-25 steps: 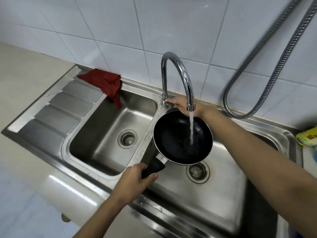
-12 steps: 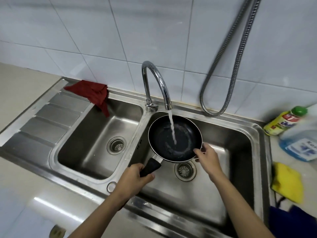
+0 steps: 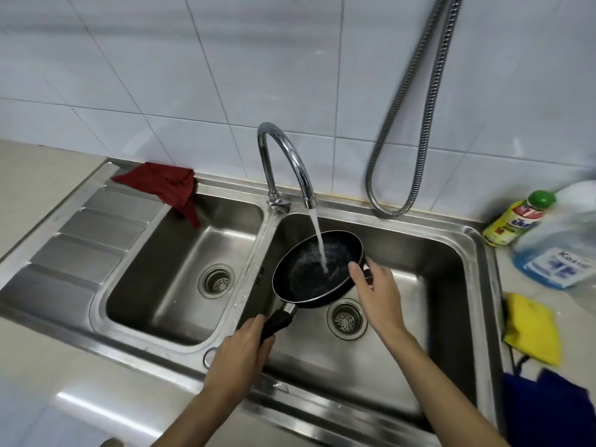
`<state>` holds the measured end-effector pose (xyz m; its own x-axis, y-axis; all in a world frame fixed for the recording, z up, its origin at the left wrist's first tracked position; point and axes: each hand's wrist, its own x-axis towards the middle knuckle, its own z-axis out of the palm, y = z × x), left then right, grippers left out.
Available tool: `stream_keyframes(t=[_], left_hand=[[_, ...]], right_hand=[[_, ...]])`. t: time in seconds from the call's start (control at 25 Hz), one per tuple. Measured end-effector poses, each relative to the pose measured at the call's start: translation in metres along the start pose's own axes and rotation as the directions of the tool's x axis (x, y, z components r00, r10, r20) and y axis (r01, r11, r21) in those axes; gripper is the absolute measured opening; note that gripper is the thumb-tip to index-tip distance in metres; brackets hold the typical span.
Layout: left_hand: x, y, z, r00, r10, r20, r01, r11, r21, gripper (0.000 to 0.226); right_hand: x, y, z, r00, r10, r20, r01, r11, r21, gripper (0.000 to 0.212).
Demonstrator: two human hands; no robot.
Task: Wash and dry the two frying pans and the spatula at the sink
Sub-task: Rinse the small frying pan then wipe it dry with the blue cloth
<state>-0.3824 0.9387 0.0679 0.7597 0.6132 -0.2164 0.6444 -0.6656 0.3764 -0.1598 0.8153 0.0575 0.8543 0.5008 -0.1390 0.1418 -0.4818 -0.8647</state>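
Black frying pan [image 3: 317, 269], frame centre, tilted under the tap [image 3: 287, 169] stream over the right sink [image 3: 435, 253] basin. Left hand [image 3: 240, 356] grips its handle; right hand [image 3: 375, 287], off the tap base a second ago, fingers loosely curled, now touches the rim. Rinsing under way; second pan and spatula unseen.

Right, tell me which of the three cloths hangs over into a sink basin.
The red cloth at the back left corner: one tip droops into the left basin. The yellow cloth and blue cloth lie on the counter at right.
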Motion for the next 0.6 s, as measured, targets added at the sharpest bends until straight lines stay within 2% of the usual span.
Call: stream_keyframes(t=[0.12,0.16,0.24,0.32,0.4,0.48,0.52,0.6], left_hand=[[-0.003,-0.020,-0.011,0.997,0.000,0.075,0.001,1.000,-0.018,0.011],[-0.006,-0.022,-0.015,0.993,-0.010,0.122,0.017,0.998,-0.060,0.014],[-0.011,-0.020,-0.021,0.978,-0.030,0.206,0.070,0.979,-0.193,0.022],[-0.013,-0.013,-0.031,0.957,-0.054,0.287,0.168,0.905,-0.392,0.025],[-0.010,-0.003,-0.041,0.924,-0.041,0.380,0.275,0.761,-0.587,0.030],[-0.002,0.007,-0.045,0.910,-0.014,0.415,0.312,0.684,-0.659,0.032],[0.005,0.014,-0.043,0.904,-0.009,0.427,0.322,0.670,-0.669,0.031],[0.020,0.028,-0.038,0.886,0.007,0.463,0.351,0.642,-0.682,0.029]], right_hand=[[0.009,-0.013,0.034,0.995,-0.035,0.093,0.023,0.992,0.127,0.056],[0.014,-0.016,0.046,0.992,-0.055,0.111,0.041,0.991,0.128,0.056],[0.025,-0.018,0.071,0.987,-0.106,0.117,0.106,0.994,0.012,0.055],[0.036,-0.013,0.087,0.988,-0.120,0.095,0.126,0.990,-0.059,0.058],[0.045,-0.002,0.087,0.994,0.047,0.095,-0.048,0.999,0.000,0.066],[0.042,0.013,0.081,0.963,0.233,0.135,-0.243,0.968,0.063,0.073],[0.034,0.018,0.077,0.959,0.241,0.150,-0.252,0.966,0.055,0.075],[0.008,0.019,0.071,0.984,0.097,0.149,-0.093,0.995,-0.033,0.077]])
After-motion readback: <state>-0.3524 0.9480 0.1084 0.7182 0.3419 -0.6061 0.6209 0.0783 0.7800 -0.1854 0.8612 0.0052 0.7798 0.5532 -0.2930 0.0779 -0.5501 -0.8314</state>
